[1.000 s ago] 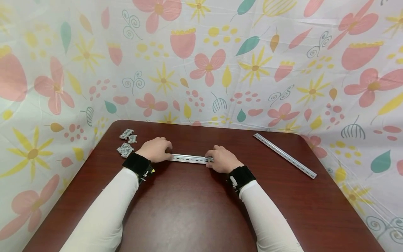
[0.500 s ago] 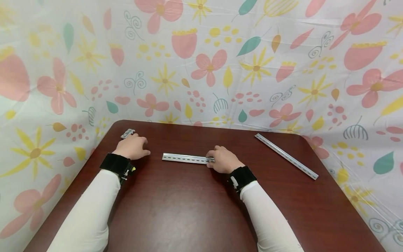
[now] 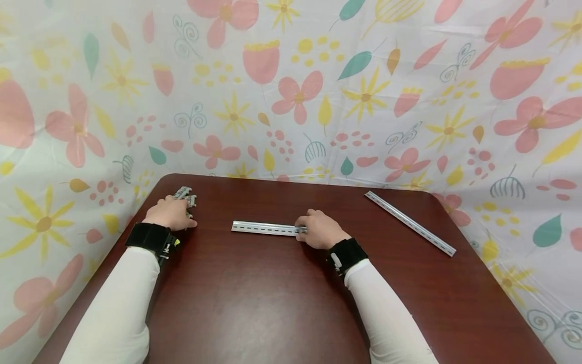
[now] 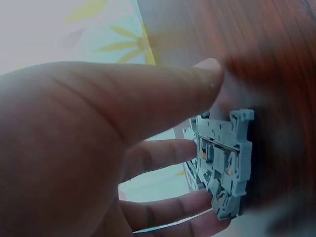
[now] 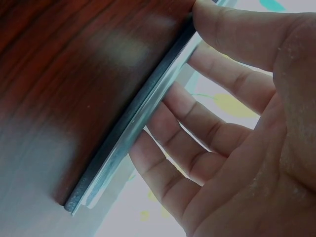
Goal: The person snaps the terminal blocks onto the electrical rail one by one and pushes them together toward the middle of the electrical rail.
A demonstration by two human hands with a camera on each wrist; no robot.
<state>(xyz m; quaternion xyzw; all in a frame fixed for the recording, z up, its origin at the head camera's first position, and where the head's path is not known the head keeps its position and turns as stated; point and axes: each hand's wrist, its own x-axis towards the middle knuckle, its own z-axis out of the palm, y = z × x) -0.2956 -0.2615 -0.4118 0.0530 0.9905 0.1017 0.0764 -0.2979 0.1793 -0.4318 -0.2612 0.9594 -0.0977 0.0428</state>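
Observation:
My left hand (image 3: pixel 167 215) is over the grey terminal blocks (image 3: pixel 183 192) at the table's back left corner, hiding part of them. In the left wrist view, fingertips touch the far side of one grey terminal block (image 4: pixel 224 158), and the thumb (image 4: pixel 173 91) stretches out straight above it. A slotted metal DIN rail (image 3: pixel 263 228) lies crosswise at mid-table. My right hand (image 3: pixel 320 230) holds its right end. The right wrist view has the rail (image 5: pixel 128 126) between the thumb and several bent fingers (image 5: pixel 197 128).
A second, longer DIN rail (image 3: pixel 409 222) lies slanted on the right of the dark wooden table (image 3: pixel 273 303). A flower-patterned cloth (image 3: pixel 291 101) hangs close behind the table and along both sides.
The left hand has let go of the rail's left end and moved left to the terminal blocks. My right hand stays at the rail's right end.

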